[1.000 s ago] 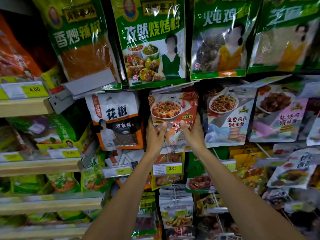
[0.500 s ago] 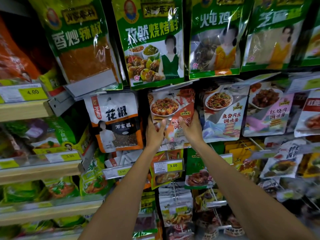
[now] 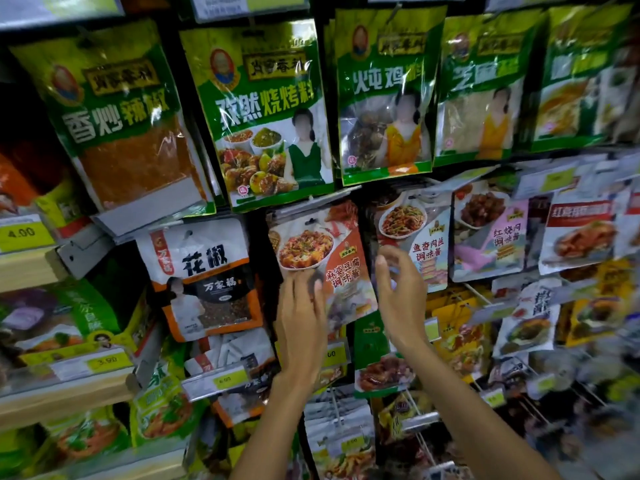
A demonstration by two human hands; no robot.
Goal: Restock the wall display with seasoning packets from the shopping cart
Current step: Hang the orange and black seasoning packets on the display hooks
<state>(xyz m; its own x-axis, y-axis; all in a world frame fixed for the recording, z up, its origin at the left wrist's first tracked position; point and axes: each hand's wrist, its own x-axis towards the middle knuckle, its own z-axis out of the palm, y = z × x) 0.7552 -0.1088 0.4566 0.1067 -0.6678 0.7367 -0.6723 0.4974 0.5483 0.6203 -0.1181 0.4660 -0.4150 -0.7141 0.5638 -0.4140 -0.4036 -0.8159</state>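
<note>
The left hand (image 3: 300, 318) is touching the packet (image 3: 313, 252) at seven o'clock with straight fingers. The right hand (image 3: 401, 296) is hovering at three o'clock, loosely curled and empty. The packet is looking light, floppy and slick, so pinching its edges seems wise.

You stand in grocery shop. Green seasoning packets (image 3: 266, 109) hang in row above white peppercorn packet (image 3: 204, 275); yellow price tag (image 3: 20, 233) 4.00 on wooden shelf (image 3: 26, 270) left of it; another price label (image 3: 228, 378) below it.

Seasoning packets (image 3: 320, 258) glossy plastic film; shelf edge (image 3: 31, 268) pale matt wood.
</note>
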